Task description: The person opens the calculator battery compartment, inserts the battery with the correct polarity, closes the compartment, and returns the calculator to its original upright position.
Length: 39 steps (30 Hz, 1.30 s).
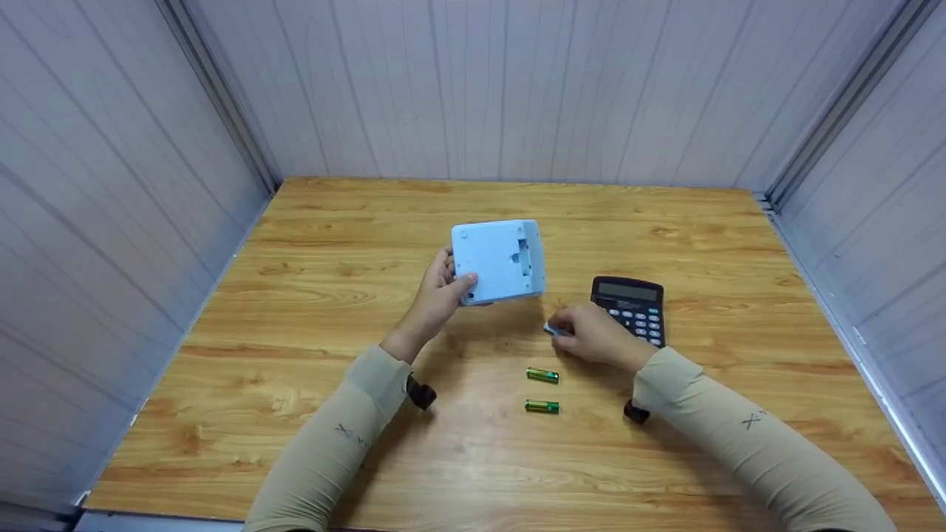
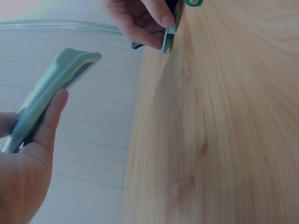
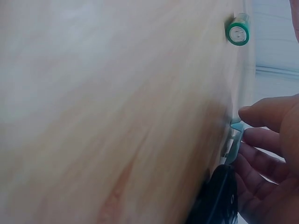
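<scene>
My left hand (image 1: 442,287) grips a light blue calculator (image 1: 491,258) above the table, thumb on its back and fingers behind. The back faces the head camera, and its battery slot (image 1: 524,257) is uncovered and holds no battery. In the left wrist view the calculator (image 2: 51,88) shows edge-on. Low over the table, my right hand (image 1: 591,332) pinches a small light blue battery cover (image 1: 552,329) at the fingertips. This cover (image 3: 236,142) is partly hidden by the fingers. Two green-and-gold batteries (image 1: 542,375) (image 1: 542,406) lie on the table nearer the person.
A black calculator (image 1: 628,290) lies face up beneath and beside the right hand, its lower keys partly covered. The wooden table (image 1: 332,244) is bordered by pale panel walls (image 1: 473,89) at the back and both sides.
</scene>
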{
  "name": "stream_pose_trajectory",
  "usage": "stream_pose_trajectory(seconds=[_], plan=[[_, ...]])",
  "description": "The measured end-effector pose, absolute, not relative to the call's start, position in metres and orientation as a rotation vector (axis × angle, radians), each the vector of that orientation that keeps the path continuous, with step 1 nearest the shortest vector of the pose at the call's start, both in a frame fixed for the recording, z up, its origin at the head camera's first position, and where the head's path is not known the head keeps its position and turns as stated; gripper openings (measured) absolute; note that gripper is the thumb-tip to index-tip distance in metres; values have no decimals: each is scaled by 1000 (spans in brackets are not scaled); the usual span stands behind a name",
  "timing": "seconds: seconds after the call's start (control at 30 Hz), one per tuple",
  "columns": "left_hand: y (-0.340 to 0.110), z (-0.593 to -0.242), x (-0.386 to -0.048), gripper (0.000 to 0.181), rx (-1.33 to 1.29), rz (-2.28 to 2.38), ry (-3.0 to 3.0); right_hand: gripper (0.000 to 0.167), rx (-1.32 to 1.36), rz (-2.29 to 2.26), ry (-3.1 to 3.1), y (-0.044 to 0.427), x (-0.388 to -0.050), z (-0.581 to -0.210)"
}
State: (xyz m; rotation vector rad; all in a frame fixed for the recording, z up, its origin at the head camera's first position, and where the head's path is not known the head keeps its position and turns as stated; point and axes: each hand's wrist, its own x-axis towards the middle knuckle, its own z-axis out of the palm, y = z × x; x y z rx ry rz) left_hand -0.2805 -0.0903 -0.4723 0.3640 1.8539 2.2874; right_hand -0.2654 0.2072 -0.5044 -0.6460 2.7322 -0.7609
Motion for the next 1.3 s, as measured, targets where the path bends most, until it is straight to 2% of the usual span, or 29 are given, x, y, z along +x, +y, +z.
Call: stream_pose_trajectory(seconds=[0.23, 0.83, 1.07, 1.3], plan=[[-91, -473, -282, 55, 378, 2308, 1833, 20, -713, -843, 2740, 210, -265, -507], [-97, -477, -284, 54, 371, 2293, 1876, 36, -798, -889, 2636, 205, -247, -500], [-98, -476, -283, 53, 380, 2289, 1884, 32, -861, -892, 2574, 197, -242, -500], [-99, -478, -282, 54, 377, 2277, 1901, 24, -807, -856, 2497, 191, -238, -500]])
